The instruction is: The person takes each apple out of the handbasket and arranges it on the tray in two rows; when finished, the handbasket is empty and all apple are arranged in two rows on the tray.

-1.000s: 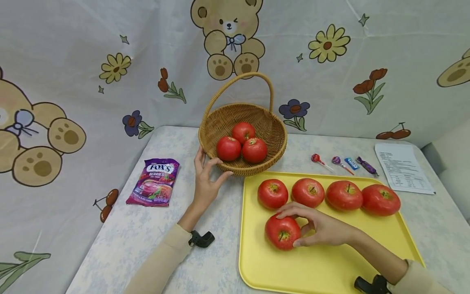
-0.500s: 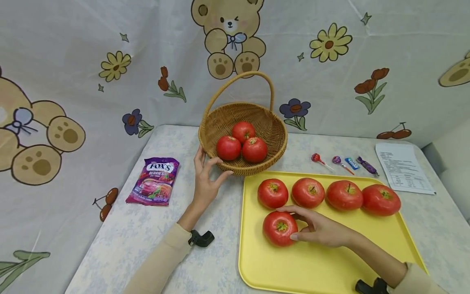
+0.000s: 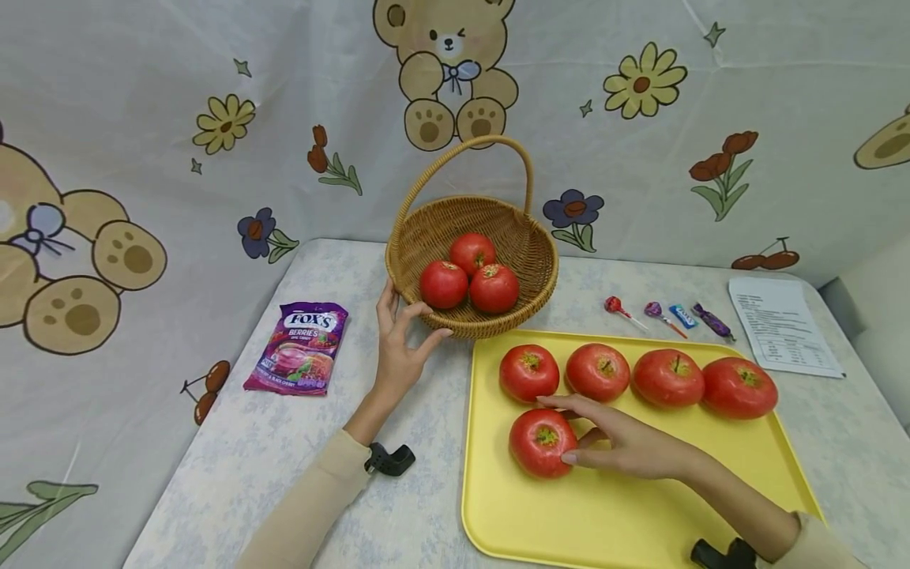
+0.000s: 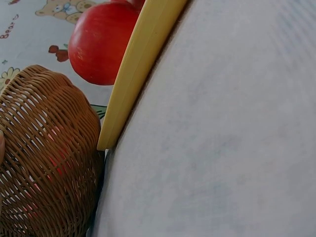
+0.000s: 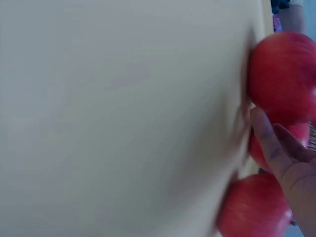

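In the head view my left hand [image 3: 400,352] rests its fingers against the left front side of a wicker basket [image 3: 536,249], thumb held out. Three red apples [image 3: 494,289] lie in the basket, which stands beyond the yellow tray [image 3: 604,521]. On the tray, another red apple [image 3: 543,444] sits in front of a row of several apples [image 3: 668,378]. My right hand [image 3: 629,442] spreads beside that front apple, thumb tip at its right edge and fingers behind it. The right wrist view has the thumb [image 5: 269,140] low by an apple [image 5: 284,76].
A purple candy bag [image 3: 298,348] lies left of the basket. Behind the tray are two lollipops [image 3: 624,310], a blue wrapped sweet [image 3: 683,316], a purple wrapped sweet [image 3: 712,322] and a printed sheet [image 3: 782,325]. A patterned cloth [image 3: 284,95] hangs at the back.
The front apple shifted slightly left and back and turned a little under my right hand; the fingers now stand a bit wider from it. My left hand stayed at the basket.
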`<control>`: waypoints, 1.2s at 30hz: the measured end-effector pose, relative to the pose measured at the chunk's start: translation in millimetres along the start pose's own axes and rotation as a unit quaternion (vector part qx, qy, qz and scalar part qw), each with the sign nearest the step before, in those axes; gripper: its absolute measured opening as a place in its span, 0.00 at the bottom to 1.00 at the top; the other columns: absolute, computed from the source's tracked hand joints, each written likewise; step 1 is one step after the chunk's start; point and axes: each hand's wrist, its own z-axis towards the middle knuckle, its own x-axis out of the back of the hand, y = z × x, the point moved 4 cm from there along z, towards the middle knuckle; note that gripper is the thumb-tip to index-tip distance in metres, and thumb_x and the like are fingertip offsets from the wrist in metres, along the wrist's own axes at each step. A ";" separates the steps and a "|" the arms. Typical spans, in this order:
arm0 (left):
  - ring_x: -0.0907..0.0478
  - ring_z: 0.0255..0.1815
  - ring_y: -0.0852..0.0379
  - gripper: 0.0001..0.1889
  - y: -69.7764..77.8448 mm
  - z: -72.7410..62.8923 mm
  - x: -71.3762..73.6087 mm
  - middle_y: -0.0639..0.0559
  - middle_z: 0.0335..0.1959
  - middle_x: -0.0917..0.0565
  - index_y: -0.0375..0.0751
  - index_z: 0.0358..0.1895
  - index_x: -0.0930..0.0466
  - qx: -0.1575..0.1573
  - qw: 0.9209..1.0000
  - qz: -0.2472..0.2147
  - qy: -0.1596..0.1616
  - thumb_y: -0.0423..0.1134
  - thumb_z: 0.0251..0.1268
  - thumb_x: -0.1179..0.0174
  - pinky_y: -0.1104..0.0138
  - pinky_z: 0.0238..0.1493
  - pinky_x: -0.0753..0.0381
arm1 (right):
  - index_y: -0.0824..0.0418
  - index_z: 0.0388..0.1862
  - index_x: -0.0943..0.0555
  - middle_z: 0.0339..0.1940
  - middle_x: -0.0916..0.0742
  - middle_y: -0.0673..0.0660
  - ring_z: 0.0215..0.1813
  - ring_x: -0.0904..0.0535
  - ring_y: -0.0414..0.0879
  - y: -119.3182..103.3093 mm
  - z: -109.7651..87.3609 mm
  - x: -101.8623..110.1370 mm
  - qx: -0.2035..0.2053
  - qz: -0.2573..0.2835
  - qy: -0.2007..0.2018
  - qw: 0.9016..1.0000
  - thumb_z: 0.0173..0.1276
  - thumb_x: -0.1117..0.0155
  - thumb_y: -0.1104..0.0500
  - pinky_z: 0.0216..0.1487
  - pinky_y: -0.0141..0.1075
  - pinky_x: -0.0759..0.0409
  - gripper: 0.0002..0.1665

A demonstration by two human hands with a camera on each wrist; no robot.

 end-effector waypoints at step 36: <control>0.57 0.81 0.45 0.20 -7.2 -2.3 0.5 0.43 0.79 0.56 0.46 0.47 0.23 -0.003 1.000 -0.005 -0.002 0.35 0.51 0.26 0.46 0.76 0.48 | 0.54 0.63 0.24 0.59 0.24 0.60 0.64 0.31 0.57 -55.1 200.2 140.8 0.065 -0.299 0.026 0.952 0.62 0.27 0.58 0.62 0.59 0.29 0.30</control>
